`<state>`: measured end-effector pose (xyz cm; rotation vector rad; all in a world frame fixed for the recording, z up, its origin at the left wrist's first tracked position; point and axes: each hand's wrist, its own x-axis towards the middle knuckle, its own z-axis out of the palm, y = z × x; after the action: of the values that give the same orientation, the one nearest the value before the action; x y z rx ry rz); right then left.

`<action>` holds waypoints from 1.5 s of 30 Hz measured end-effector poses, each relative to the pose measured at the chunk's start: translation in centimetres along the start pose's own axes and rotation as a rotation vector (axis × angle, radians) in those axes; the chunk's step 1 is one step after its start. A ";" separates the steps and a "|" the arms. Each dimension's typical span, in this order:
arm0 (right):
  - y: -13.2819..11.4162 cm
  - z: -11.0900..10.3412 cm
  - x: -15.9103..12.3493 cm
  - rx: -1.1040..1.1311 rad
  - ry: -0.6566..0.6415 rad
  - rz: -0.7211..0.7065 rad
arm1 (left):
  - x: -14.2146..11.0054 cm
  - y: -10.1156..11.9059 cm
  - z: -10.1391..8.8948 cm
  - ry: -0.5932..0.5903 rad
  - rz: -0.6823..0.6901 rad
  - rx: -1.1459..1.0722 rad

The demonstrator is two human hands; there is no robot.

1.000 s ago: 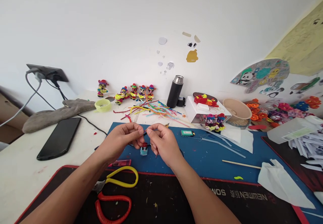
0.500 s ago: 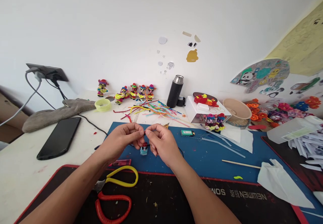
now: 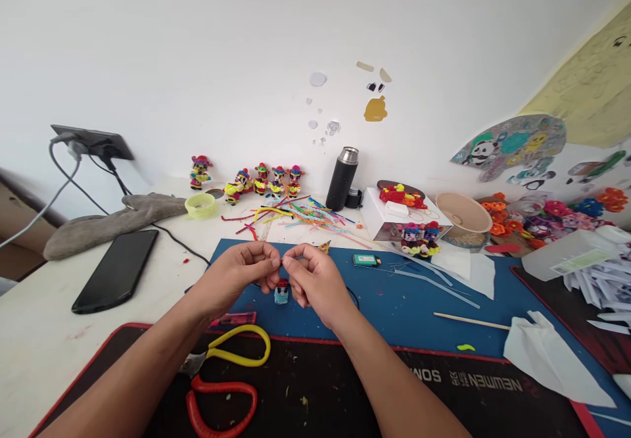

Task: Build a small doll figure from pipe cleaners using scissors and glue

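My left hand and my right hand meet fingertip to fingertip above the blue mat. Both pinch at something tiny and dark between thumbs and forefingers, too small to name. Just below the fingers, a small light-blue figure with a red top stands on the mat between the hands. Scissors with one yellow and one red handle lie near my left forearm, their blades partly hidden by it.
Loose coloured pipe cleaners lie behind the hands. Several finished figures line the wall beside a black thermos. A phone rests at left. At right are a white box, a wooden stick and tissue.
The hands stay almost where they were, fingertips still together. The right hand has shifted very slightly. Other things have not moved.
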<state>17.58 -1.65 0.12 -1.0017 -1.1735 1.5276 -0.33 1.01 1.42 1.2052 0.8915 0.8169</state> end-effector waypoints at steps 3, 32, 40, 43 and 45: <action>0.1 0.0 0.0 0.025 -0.015 0.005 | 0.1 0.2 0.0 0.001 -0.018 0.001; 1.2 0.4 0.3 -0.140 0.082 -0.011 | 0.1 0.3 0.4 0.104 0.061 0.330; 0.3 0.4 0.1 -0.063 0.074 -0.014 | 0.0 0.2 0.3 0.040 0.015 0.119; 0.0 0.4 0.0 -0.045 0.064 -0.034 | 0.0 0.2 0.3 0.010 -0.011 -0.019; -0.1 0.5 -0.1 -0.035 0.062 -0.039 | 0.0 0.3 0.3 0.005 -0.032 -0.079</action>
<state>17.16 -1.85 0.34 -1.0361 -1.1729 1.4405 -0.07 0.92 1.71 1.1179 0.8734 0.8222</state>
